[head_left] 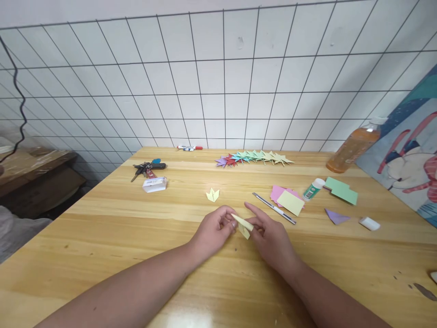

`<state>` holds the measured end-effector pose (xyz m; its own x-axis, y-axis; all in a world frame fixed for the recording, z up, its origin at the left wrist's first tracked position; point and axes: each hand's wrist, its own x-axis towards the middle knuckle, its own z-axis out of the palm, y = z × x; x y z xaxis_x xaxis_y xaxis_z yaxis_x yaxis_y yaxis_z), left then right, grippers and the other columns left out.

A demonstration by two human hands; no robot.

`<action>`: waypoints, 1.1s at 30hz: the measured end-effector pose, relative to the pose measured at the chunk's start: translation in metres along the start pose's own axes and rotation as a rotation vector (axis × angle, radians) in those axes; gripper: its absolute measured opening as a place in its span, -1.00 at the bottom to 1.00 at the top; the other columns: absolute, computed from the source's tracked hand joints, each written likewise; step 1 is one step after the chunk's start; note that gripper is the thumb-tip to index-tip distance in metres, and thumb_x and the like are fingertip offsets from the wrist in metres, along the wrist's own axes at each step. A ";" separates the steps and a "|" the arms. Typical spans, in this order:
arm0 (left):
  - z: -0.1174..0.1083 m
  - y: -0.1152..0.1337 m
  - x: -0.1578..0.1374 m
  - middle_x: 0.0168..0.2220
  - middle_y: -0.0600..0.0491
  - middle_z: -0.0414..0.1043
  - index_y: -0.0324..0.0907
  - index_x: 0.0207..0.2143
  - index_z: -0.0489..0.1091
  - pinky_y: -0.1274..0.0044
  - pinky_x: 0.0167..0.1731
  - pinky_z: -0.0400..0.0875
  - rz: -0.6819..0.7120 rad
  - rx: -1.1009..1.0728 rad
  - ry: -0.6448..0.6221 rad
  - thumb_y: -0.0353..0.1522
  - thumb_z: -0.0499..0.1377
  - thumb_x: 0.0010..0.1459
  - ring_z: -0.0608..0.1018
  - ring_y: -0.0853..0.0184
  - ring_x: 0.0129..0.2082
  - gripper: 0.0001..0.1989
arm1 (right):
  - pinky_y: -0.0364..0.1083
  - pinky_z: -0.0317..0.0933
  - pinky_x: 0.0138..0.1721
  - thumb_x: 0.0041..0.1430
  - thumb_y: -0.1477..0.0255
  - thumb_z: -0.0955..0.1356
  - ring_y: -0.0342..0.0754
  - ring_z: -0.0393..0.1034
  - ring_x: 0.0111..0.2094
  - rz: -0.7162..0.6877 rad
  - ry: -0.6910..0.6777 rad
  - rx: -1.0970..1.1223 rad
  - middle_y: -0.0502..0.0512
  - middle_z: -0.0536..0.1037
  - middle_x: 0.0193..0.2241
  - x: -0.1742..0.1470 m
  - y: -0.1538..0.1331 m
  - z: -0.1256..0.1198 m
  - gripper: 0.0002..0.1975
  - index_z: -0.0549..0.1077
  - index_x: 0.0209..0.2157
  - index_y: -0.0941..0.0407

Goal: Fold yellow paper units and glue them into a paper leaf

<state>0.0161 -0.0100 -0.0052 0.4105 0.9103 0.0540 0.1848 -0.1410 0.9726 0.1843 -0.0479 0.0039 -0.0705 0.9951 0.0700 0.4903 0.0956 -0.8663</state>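
Head view: pale-yellow folded paper piece (pixel 242 222) between both hands, above light-brown wooden table (pixel 102 228). Left hand (pixel 213 232) pinches left end, thumb and fingertips narrow. Right hand (pixel 273 239) holds right end in curled fingers; index stretched out, clear of paper; thumb hidden. Step, by look: folding or shaping. Next move probably calls for steady left pinch, light right-hand crease. Small pale-yellow pointed paper form (pixel 213 195) lies just beyond left hand.

Your left hand (pixel 212 230) and right hand (pixel 273 240) hold a folded yellow paper (pixel 244 225) between them. A knife (pixel 275 208) lies on the table (pixel 112 228) near your right hand.
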 end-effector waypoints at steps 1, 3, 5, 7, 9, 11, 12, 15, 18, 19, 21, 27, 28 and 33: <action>0.000 0.001 0.000 -0.47 0.09 0.39 -0.20 -0.32 0.32 0.56 -0.40 0.33 -0.005 -0.009 0.004 -0.32 0.10 0.10 0.46 0.38 -0.46 -0.87 | -0.14 0.27 -0.31 0.07 0.55 0.20 -0.10 0.44 -0.37 0.001 -0.005 -0.015 0.00 0.57 -0.23 0.000 0.000 0.000 -0.43 0.16 0.15 0.02; 0.000 0.004 0.000 -0.46 0.09 0.38 -0.20 -0.28 0.32 0.54 -0.39 0.35 -0.014 -0.037 0.016 -0.33 0.10 0.10 0.47 0.39 -0.46 -0.86 | -0.10 0.27 -0.24 0.09 0.52 0.20 -0.05 0.45 -0.28 -0.021 -0.014 -0.044 0.00 0.57 -0.19 -0.001 -0.001 0.000 -0.47 0.21 0.13 -0.01; 0.000 0.006 0.000 -0.42 0.07 0.39 -0.19 -0.18 0.28 0.53 -0.38 0.36 -0.005 -0.037 0.043 -0.34 0.13 0.08 0.48 0.37 -0.43 -0.77 | -0.07 0.26 -0.17 0.11 0.50 0.21 -0.03 0.44 -0.19 -0.040 -0.022 -0.007 0.01 0.55 -0.16 -0.001 -0.001 0.000 -0.50 0.23 0.12 -0.01; 0.000 0.007 -0.002 -0.35 0.04 0.38 -0.17 -0.11 0.26 0.52 -0.35 0.35 0.026 0.047 0.078 -0.34 0.19 0.02 0.47 0.33 -0.35 -0.65 | -0.08 0.26 -0.17 0.13 0.49 0.21 -0.04 0.44 -0.18 -0.038 -0.025 0.066 0.03 0.55 -0.15 -0.002 -0.001 0.001 -0.52 0.23 0.11 0.01; 0.001 0.007 -0.004 -0.26 0.00 0.37 -0.15 -0.09 0.28 0.49 -0.29 0.34 0.088 0.176 0.094 -0.37 0.23 -0.04 0.43 0.29 -0.27 -0.59 | -0.09 0.27 -0.21 0.14 0.47 0.21 -0.05 0.46 -0.24 -0.037 -0.026 0.093 0.02 0.55 -0.17 -0.002 -0.002 0.001 -0.54 0.23 0.11 0.00; 0.002 0.006 -0.006 -0.14 -0.03 0.33 -0.10 -0.02 0.25 0.45 -0.21 0.32 0.155 0.275 0.078 -0.45 0.20 -0.06 0.39 0.25 -0.18 -0.51 | -0.09 0.26 -0.24 0.17 0.45 0.19 -0.04 0.45 -0.27 -0.058 -0.033 0.054 -0.01 0.57 -0.24 -0.003 -0.004 0.001 -0.54 0.20 0.13 -0.02; 0.002 0.005 -0.007 -0.08 -0.04 0.31 -0.08 0.02 0.21 0.43 -0.17 0.31 0.181 0.304 0.067 -0.50 0.17 -0.07 0.37 0.23 -0.14 -0.45 | -0.09 0.26 -0.25 0.18 0.45 0.18 -0.03 0.45 -0.27 -0.076 -0.040 0.025 -0.02 0.58 -0.29 -0.004 -0.005 0.001 -0.52 0.17 0.15 -0.02; 0.002 0.004 -0.008 -0.02 -0.04 0.27 -0.06 0.09 0.12 0.40 -0.11 0.28 0.202 0.337 0.053 -0.58 0.09 -0.08 0.35 0.23 -0.10 -0.36 | -0.08 0.24 -0.25 0.19 0.47 0.15 0.00 0.44 -0.25 -0.123 -0.057 -0.056 -0.04 0.56 -0.39 -0.007 -0.008 0.001 -0.47 0.06 0.20 -0.04; 0.001 0.006 -0.010 -0.06 -0.03 0.28 -0.08 0.08 0.11 0.43 -0.11 0.28 0.204 0.322 0.053 -0.59 0.05 -0.06 0.37 0.27 -0.15 -0.39 | -0.10 0.23 -0.27 0.16 0.51 0.16 0.00 0.44 -0.25 -0.135 -0.054 -0.081 -0.04 0.56 -0.38 -0.008 -0.008 0.001 -0.44 0.04 0.21 -0.04; 0.000 0.007 -0.010 -0.07 -0.02 0.29 -0.08 0.08 0.10 0.44 -0.12 0.29 0.208 0.311 0.045 -0.59 0.06 -0.06 0.37 0.27 -0.16 -0.39 | -0.10 0.24 -0.27 0.15 0.53 0.16 0.00 0.44 -0.25 -0.134 -0.050 -0.086 -0.04 0.57 -0.35 -0.008 -0.007 0.001 -0.43 0.05 0.21 -0.03; 0.000 0.010 -0.011 -0.10 -0.02 0.29 -0.09 0.09 0.07 0.46 -0.16 0.30 0.209 0.288 0.015 -0.58 0.08 -0.06 0.37 0.27 -0.16 -0.37 | -0.10 0.24 -0.27 0.12 0.56 0.17 -0.01 0.45 -0.27 -0.130 -0.037 -0.100 -0.04 0.57 -0.28 -0.007 -0.005 0.002 -0.40 0.06 0.20 -0.03; 0.001 0.016 -0.011 -0.15 0.01 0.33 -0.07 0.07 0.08 0.49 -0.25 0.31 0.131 0.205 -0.027 -0.39 0.07 0.11 0.41 0.30 -0.23 -0.55 | -0.10 0.25 -0.23 0.06 0.61 0.17 -0.03 0.45 -0.22 -0.155 -0.073 -0.166 0.00 0.51 -0.10 -0.006 -0.004 0.003 -0.31 -0.03 0.23 -0.04; 0.001 0.016 -0.011 -0.16 0.02 0.34 -0.07 0.06 0.08 0.50 -0.26 0.31 0.116 0.187 -0.023 -0.40 0.06 0.12 0.42 0.31 -0.25 -0.57 | -0.09 0.25 -0.23 0.05 0.62 0.17 -0.02 0.45 -0.23 -0.160 -0.080 -0.196 0.01 0.52 -0.11 -0.007 -0.004 0.003 -0.30 -0.04 0.23 -0.03; 0.001 0.016 -0.011 -0.17 0.04 0.35 -0.07 0.04 0.08 0.53 -0.30 0.30 0.089 0.099 -0.044 -0.45 0.04 0.10 0.43 0.35 -0.30 -0.57 | -0.12 0.23 -0.33 0.06 0.63 0.16 -0.01 0.46 -0.32 -0.159 -0.089 -0.327 0.04 0.56 -0.20 -0.008 -0.010 0.003 -0.31 -0.02 0.23 -0.01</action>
<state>0.0153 -0.0225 0.0097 0.4673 0.8748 0.1275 0.2323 -0.2606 0.9371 0.1776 -0.0567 0.0109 -0.2361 0.9623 0.1349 0.7176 0.2663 -0.6436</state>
